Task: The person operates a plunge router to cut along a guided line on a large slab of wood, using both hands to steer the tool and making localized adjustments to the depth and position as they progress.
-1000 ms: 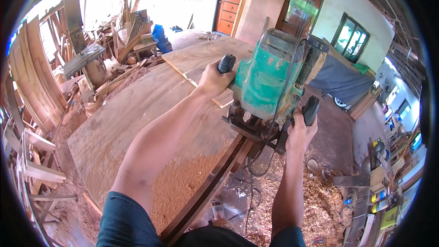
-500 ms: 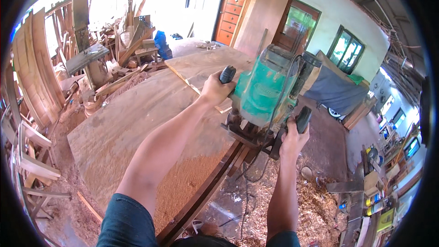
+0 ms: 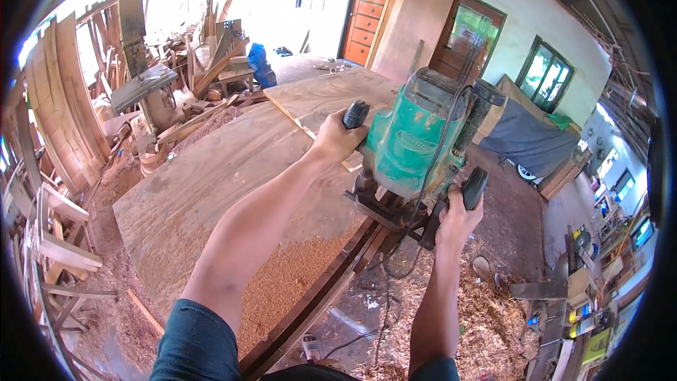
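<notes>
A green plunge router [image 3: 409, 142] with a dark motor top and black side handles stands on a long dark wooden strip [image 3: 300, 321]. My left hand [image 3: 338, 140] is closed round its left handle, whose black knob end sticks out above the fingers. The other handle, lower on the right, is gripped by my right hand [image 3: 458, 222]. The router's black base [image 3: 384, 212] rests on the strip's far part; the bit is hidden beneath it. A dark power cord [image 3: 436, 159] runs down the front of the router and hangs beside the strip toward the floor.
A wide plywood sheet [image 3: 204, 190] lies left of the strip, with orange sawdust [image 3: 285, 279] along its near edge. Wood shavings [image 3: 486, 317] cover the floor at right. Offcuts and chair frames [image 3: 67, 247] stand at left. A grey-covered vehicle [image 3: 529, 134] is at far right.
The view has swung slightly, so the surroundings sit a little farther right. Both hands keep their grip on the router, which stays near the strip's far part.
</notes>
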{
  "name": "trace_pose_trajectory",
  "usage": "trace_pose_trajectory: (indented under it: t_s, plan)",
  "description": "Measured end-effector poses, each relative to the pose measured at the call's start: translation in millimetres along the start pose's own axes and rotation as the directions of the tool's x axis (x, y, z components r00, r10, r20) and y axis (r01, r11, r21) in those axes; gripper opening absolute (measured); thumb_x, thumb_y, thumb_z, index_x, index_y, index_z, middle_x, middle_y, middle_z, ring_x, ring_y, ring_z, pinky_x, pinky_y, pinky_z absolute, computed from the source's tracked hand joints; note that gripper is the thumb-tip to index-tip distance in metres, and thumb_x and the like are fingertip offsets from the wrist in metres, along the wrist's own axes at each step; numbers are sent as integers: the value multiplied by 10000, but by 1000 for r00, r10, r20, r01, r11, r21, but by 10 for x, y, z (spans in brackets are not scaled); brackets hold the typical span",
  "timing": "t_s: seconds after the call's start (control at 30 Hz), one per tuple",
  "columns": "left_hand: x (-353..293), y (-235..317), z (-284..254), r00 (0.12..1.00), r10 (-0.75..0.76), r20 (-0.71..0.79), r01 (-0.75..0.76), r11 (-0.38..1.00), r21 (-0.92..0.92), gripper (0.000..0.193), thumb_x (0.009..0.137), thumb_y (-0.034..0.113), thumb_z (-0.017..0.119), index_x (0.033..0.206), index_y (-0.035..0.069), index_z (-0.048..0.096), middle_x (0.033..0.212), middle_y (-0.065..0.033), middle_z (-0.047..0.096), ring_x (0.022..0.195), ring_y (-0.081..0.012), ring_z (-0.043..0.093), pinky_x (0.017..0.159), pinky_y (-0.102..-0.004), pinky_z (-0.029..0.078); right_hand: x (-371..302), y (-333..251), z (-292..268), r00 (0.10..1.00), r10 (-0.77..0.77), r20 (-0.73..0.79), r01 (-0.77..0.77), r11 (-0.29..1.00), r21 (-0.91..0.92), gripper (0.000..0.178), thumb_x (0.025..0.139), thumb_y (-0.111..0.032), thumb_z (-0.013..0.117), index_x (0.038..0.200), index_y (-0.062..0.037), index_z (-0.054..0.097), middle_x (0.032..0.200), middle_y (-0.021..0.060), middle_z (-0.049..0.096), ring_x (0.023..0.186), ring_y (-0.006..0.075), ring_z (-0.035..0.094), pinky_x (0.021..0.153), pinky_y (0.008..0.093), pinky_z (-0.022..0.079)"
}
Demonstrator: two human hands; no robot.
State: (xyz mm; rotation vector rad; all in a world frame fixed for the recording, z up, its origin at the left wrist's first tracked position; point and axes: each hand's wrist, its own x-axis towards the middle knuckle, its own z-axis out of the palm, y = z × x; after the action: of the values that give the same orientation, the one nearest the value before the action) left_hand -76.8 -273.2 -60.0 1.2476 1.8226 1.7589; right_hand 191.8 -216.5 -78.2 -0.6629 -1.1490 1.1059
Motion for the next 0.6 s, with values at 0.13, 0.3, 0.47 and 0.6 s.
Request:
trace_pose_trajectory:
  t_s: [0.13, 0.3, 0.47, 0.6]
  plan:
    - [-74, 29, -42, 998, 54, -15, -53, 998, 17, 194, 932, 190, 667, 1032, 26, 644, 715, -5, 598, 565, -81, 524, 498, -275, 416, -33, -14, 14, 997, -78, -9, 78, 997, -9, 154, 868, -53, 695, 948, -50, 563, 701, -28, 509, 473, 44, 406, 409, 245, 297]
    - [-251, 30, -165, 998, 56, 8, -56, 998, -27, 169, 931, 165, 654, 1043, 37, 645, 731, -6, 600, 571, -86, 524, 503, -273, 423, -306, -150, -52, 1000, -26, 13, 26, 999, -32, 157, 866, -41, 690, 973, -43, 575, 730, -26, 516, 541, 51, 428, 467, 253, 318]
    - [-443, 92, -322, 999, 14, 31, -14, 1000, 11, 439, 867, 225, 727, 1231, -9, 650, 884, -74, 680, 805, -137, 624, 747, -339, 519, -505, -256, -17, 998, -65, -6, 65, 998, 21, 174, 859, -27, 695, 967, -48, 560, 707, -31, 498, 505, 45, 415, 436, 247, 301]
    - [-621, 155, -421, 999, -14, 38, 15, 1000, -25, 449, 868, 225, 730, 1238, -17, 645, 891, -79, 684, 808, -138, 630, 748, -341, 520, -678, -319, -18, 1000, 11, -21, -10, 1000, 24, 190, 854, -25, 706, 974, -45, 560, 703, -35, 493, 494, 41, 417, 418, 241, 290]
